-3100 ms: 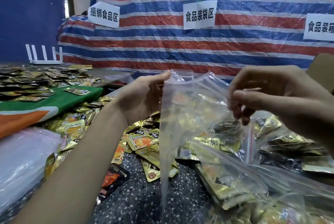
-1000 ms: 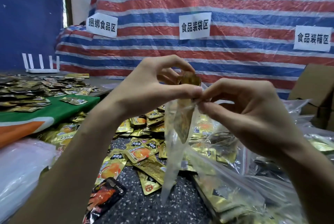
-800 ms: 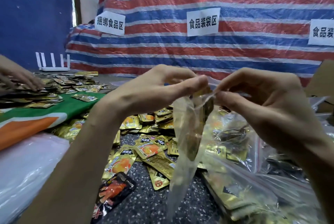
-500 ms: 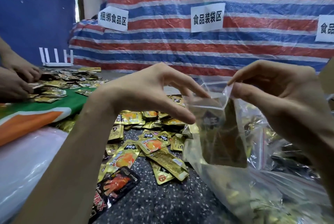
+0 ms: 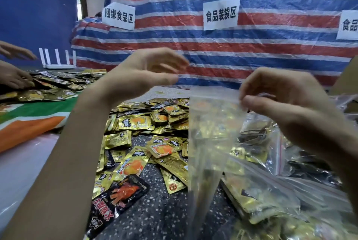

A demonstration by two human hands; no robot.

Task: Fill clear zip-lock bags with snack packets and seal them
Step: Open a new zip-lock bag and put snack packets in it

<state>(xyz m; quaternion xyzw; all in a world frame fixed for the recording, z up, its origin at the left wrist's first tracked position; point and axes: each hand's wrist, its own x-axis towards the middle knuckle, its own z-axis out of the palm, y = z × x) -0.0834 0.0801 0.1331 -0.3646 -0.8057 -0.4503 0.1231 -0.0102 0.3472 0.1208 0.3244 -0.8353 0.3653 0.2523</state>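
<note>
The top edge of the clear bag is pinched between the thumb and fingers of the right hand. The grip is small and tight, right at the bag's upper right corner. The bag is held up in the air above the table. It hangs down from that corner, wide at the top and thin at the bottom. Gold shapes can be seen through it, but it cannot be told if they are inside the bag or behind it.

Nothing is held by the left hand. Its grip is loose, with the thumb and the softly bent fingers a little apart. It is raised in the air to the left of the bag and is not touching it. Its fingertips are blurred.

Under the hands, many gold snack packets are spread in a heap on the dark, spotty table. One black and red packet lies nearest, at the edge of the heap. On the right, filled bags are piled up, and gold and dark packets can be seen inside them.

On the left, more packets are laid out on a green and orange cloth. Two other hands are seen over them. A white router is set behind. At the back, a striped sheet is hung up, with white signs stuck on it.
</note>
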